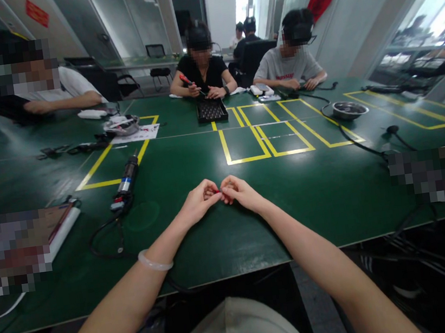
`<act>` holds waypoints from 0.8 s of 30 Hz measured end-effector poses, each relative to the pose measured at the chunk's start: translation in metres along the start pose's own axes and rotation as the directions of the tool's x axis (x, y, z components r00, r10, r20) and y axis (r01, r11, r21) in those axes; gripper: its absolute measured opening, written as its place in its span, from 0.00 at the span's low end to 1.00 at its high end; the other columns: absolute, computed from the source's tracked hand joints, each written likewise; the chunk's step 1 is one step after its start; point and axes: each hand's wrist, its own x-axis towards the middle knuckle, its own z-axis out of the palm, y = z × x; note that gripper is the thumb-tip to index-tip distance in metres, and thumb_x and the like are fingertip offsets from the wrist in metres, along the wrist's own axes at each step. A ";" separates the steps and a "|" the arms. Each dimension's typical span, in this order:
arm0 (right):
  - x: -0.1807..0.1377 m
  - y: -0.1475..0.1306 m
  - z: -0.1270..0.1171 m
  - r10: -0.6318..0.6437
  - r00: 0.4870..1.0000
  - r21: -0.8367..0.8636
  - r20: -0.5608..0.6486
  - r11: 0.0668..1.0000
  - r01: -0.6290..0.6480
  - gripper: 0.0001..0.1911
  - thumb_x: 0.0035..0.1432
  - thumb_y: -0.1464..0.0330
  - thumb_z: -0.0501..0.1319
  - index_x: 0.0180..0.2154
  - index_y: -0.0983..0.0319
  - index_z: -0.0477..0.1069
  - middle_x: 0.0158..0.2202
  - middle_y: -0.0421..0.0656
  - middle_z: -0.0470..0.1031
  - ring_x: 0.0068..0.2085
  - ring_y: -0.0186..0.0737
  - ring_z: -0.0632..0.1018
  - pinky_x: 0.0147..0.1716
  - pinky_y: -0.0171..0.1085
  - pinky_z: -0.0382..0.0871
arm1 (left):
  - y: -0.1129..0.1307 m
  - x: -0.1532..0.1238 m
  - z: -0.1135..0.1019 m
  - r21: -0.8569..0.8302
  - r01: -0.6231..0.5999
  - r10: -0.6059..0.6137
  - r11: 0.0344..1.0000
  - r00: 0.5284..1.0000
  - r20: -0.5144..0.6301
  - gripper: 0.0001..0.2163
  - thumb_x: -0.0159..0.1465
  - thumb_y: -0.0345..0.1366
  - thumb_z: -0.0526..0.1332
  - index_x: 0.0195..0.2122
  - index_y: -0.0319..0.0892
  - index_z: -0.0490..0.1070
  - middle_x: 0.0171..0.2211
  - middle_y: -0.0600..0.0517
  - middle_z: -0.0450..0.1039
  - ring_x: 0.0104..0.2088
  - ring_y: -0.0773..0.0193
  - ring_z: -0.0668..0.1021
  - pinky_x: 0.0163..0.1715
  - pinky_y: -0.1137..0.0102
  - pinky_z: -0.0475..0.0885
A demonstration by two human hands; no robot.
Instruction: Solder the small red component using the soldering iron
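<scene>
My left hand (201, 197) and my right hand (239, 190) meet over the green table (316, 192), fingers curled, fingertips pinched together. Between the fingertips sits a tiny red piece (218, 191), too small to name. A pale bangle (154, 261) circles my left wrist. Both forearms reach out from the near table edge.
An electric screwdriver (127, 182) with a black cable lies left of my hands. A black tray (211, 110) sits in front of a person opposite. A metal bowl (349, 110) stands at the right. Yellow tape boxes mark the table. Other people sit around it.
</scene>
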 end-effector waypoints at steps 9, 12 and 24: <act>0.002 0.005 -0.002 -0.005 1.000 0.009 -0.017 1.000 0.006 0.15 0.52 0.65 0.65 0.40 0.61 0.64 0.34 0.39 0.73 0.27 0.30 0.73 0.24 0.30 0.66 | 0.002 0.000 -0.001 0.181 -0.154 0.176 0.971 0.978 -0.112 0.07 0.61 0.35 0.60 0.39 0.41 0.66 0.38 0.51 0.71 0.39 0.64 0.76 0.45 0.65 0.73; 0.002 0.006 -0.002 -0.045 0.999 -0.010 -0.014 0.999 0.045 0.15 0.50 0.65 0.66 0.39 0.61 0.65 0.36 0.40 0.72 0.27 0.28 0.71 0.27 0.31 0.67 | 0.002 -0.001 0.000 0.181 -0.164 0.186 0.970 0.976 -0.111 0.08 0.61 0.34 0.60 0.40 0.42 0.66 0.38 0.51 0.71 0.40 0.64 0.76 0.45 0.66 0.73; 0.001 0.005 -0.007 -0.082 0.994 -0.221 -0.078 0.973 0.063 0.11 0.52 0.65 0.64 0.37 0.63 0.68 0.32 0.39 0.72 0.27 0.31 0.70 0.29 0.32 0.64 | 0.007 -0.006 -0.025 0.391 -0.109 0.152 0.914 0.985 -0.083 0.14 0.66 0.45 0.54 0.46 0.42 0.68 0.45 0.48 0.72 0.45 0.60 0.76 0.48 0.63 0.71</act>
